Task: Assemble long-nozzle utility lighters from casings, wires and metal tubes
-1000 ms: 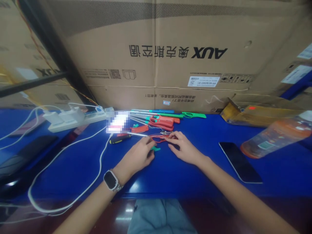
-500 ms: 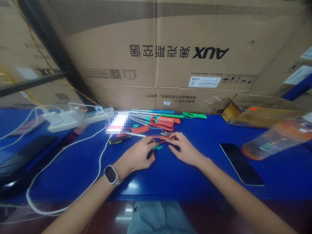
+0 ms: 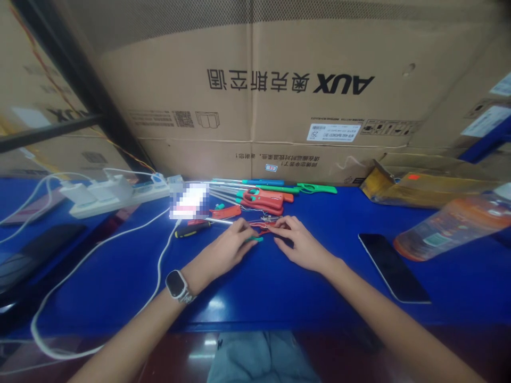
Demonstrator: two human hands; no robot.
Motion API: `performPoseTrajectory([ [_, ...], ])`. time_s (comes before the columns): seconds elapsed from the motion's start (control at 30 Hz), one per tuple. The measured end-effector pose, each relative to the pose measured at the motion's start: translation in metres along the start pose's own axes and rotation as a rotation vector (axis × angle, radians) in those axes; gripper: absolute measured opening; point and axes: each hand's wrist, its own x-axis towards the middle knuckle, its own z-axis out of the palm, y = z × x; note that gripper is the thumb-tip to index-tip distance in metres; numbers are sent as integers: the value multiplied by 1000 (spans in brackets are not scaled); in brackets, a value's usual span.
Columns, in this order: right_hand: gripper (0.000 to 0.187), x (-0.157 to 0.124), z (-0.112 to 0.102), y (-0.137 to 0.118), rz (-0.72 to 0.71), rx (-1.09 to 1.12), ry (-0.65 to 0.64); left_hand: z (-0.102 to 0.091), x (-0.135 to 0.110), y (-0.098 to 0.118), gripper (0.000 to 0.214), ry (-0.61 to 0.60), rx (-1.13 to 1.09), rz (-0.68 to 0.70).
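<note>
Left hand and right hand work close together above a glossy blue tabletop, with a slim red plastic part in the narrow gap between their fingertips; taking that part as the clock's centre, the left hand comes in from eight o'clock and the right from four. Left fingers and thumb are drawn near each other at a small sea-green plastic piece, at seven o'clock; whether they grip it I cannot tell. Right fingers are bent, the index tip at the slim red part, the thumb a little apart below; I cannot tell whether this hand holds anything firmly.

At twelve, just beyond the fingers, lies a pile of red plastic lighters with sea-green triggers; a bright green plastic lighter handle lies at two; a flat red plastic shell rests at ten; a black-and-yellow screwdriver handle sits at nine. Farther out, a dark-screened rectangular smartphone lies between three and four; a clear plastic bottle with orange bands is at three; a large brown cardboard box stands at twelve, behind everything.
</note>
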Motion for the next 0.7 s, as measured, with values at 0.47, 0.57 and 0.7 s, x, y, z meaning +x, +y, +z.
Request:
performPoseTrajectory([
  [0.47, 41, 1, 0, 0, 18, -18, -16, 2, 26, -18, 21, 170, -565, -174],
  [0.57, 40, 1, -1, 0, 18, -13, -14, 3, 23, -20, 22, 164, -496, -166],
  [0.7, 40, 1, -1, -1, 21, -11, -17, -1, 21, -18, 13, 210, -301, -102],
])
